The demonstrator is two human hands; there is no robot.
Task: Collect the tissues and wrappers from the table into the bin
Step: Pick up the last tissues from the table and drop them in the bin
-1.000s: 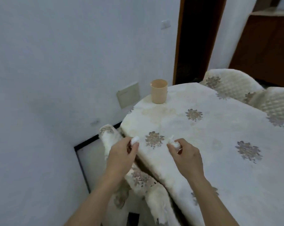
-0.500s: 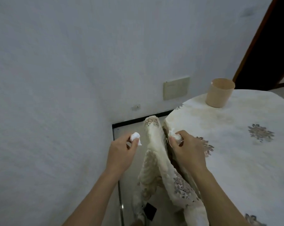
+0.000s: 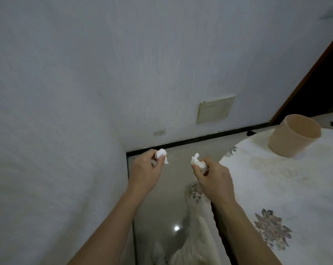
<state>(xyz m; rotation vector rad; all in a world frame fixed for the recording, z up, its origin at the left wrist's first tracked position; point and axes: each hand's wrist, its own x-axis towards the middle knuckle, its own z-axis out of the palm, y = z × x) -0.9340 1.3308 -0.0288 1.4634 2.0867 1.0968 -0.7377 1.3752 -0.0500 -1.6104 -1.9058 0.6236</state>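
Tissues are both off the table (image 3: 276, 188) right now, one crumpled white wad in each hand, held out over the shiny floor (image 3: 173, 188) near the wall corner. Left hand (image 3: 145, 172) pinches its tissue (image 3: 161, 154) between thumb and fingertips; right hand (image 3: 212, 177) has fingers curled tight around the other tissue (image 3: 198, 162), just off the table's edge. Beige bin (image 3: 293, 137) sits on the floral tablecloth, off to the right, well apart from both hands.
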